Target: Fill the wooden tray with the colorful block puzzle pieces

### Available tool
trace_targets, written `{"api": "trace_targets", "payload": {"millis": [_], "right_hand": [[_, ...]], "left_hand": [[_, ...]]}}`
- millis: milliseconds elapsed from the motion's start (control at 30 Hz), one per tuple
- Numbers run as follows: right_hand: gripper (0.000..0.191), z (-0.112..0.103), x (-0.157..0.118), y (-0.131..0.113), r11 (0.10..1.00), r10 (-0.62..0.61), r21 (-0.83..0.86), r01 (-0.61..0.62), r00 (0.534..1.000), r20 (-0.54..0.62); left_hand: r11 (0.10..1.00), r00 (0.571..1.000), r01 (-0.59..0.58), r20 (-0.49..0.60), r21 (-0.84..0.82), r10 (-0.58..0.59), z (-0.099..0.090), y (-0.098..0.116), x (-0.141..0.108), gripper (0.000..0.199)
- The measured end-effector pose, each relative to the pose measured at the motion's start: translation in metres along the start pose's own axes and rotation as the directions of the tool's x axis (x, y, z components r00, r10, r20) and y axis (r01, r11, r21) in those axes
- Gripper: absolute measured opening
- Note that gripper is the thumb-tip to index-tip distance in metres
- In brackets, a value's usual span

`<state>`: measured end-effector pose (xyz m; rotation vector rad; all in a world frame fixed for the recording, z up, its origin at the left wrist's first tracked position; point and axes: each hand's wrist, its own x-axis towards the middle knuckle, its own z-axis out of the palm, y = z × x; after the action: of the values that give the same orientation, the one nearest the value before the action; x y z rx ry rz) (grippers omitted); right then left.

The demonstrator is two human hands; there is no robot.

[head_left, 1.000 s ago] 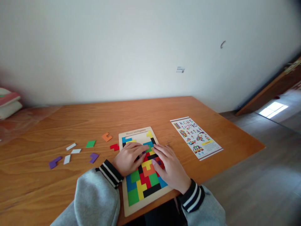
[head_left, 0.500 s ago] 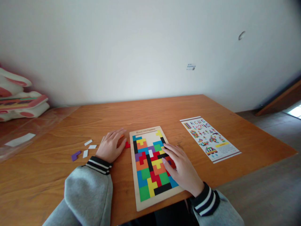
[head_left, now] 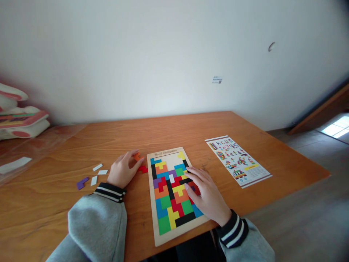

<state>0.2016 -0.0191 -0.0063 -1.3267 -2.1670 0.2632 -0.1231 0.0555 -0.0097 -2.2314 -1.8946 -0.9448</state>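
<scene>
"Since a second ago, the bare left hand [head_left: 122,171] has gone from the pale wooden, rectangular puzzle board [head_left: 155,218] to a spot past that board's left edge."

"What's around it, biggest first?"

"White wall [head_left: 136,65], then the brown wooden worktop [head_left: 188,127], whose far edge runs along it. The board lies flat at the worktop's near edge, flat coloured blocks [head_left: 165,202] filling most of it, bare wood showing towards its top edge."

"Next?"

"White printed paper sheet [head_left: 237,162], beyond the board's right edge, near the worktop's right edge."

"And the hands?"

"Well apart. The bare right hand [head_left: 205,193] is over the board's right side, thumb and fingers spread. The left has thumb and fingertips at a flat, angular orange piece [head_left: 137,157]; I can't tell whether they grip it."

"Smaller bits?"

"A flat, stepped red piece [head_left: 143,169] just beside the left thumb, near the board's left edge. Left of that hand, an angular purple piece [head_left: 82,183], then three thin, four-sided white pieces [head_left: 103,172]."
</scene>
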Motion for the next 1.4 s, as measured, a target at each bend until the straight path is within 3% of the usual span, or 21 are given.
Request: {"api": "trace_targets", "payload": {"millis": [133, 233, 333, 433, 633, 800, 1067, 1233, 1400], "right_hand": [[0.032, -0.002, 0.002, -0.002, 1.000, -0.011, -0.003, 0.011, 1.000, -0.009], [0.032, -0.003, 0.003, -0.003, 1.000, -0.011, -0.001, 0.011, 1.000, -0.020], [0.031, -0.004, 0.004, -0.003, 1.000, -0.007, 0.003, 0.007, 1.000, -0.019], [0.031, -0.004, 0.004, -0.004, 1.000, -0.007, 0.004, 0.007, 1.000, -0.021], [0.031, -0.004, 0.004, -0.004, 1.000, -0.005, 0.006, 0.005, 1.000, -0.029], [0.031, -0.004, 0.004, -0.004, 1.000, -0.002, 0.015, 0.002, 1.000, -0.011], [0.031, -0.003, 0.003, -0.002, 1.000, -0.011, 0.013, 0.012, 1.000, -0.029], [0.031, -0.001, 0.002, 0.000, 1.000, -0.016, 0.021, 0.016, 1.000, -0.016], [0.031, -0.001, 0.001, 0.001, 1.000, -0.007, 0.022, 0.007, 1.000, 0.013]], "left_hand": [[0.985, 0.990, -0.142, -0.031, -0.099, 0.139, 0.008, 0.034, 0.004, 0.041], [0.946, 0.954, -0.295, 0.018, -0.137, 0.300, 0.020, 0.065, 0.009, 0.036], [0.929, 0.933, -0.344, 0.062, -0.138, 0.354, 0.034, 0.091, 0.017, 0.028], [0.929, 0.931, -0.347, 0.072, -0.128, 0.358, 0.043, 0.102, 0.023, 0.023], [0.928, 0.929, -0.362, 0.053, -0.093, 0.367, 0.051, 0.096, 0.022, 0.025], [0.915, 0.915, -0.390, 0.070, -0.103, 0.398, 0.045, 0.093, 0.018, 0.030], [0.861, 0.862, -0.481, 0.094, -0.164, 0.499, 0.031, 0.078, 0.008, 0.034], [0.824, 0.823, -0.525, 0.119, -0.215, 0.556, 0.033, 0.076, 0.005, 0.028], [0.815, 0.795, -0.527, 0.198, -0.241, 0.573, 0.037, 0.072, 0.004, 0.038]]}}
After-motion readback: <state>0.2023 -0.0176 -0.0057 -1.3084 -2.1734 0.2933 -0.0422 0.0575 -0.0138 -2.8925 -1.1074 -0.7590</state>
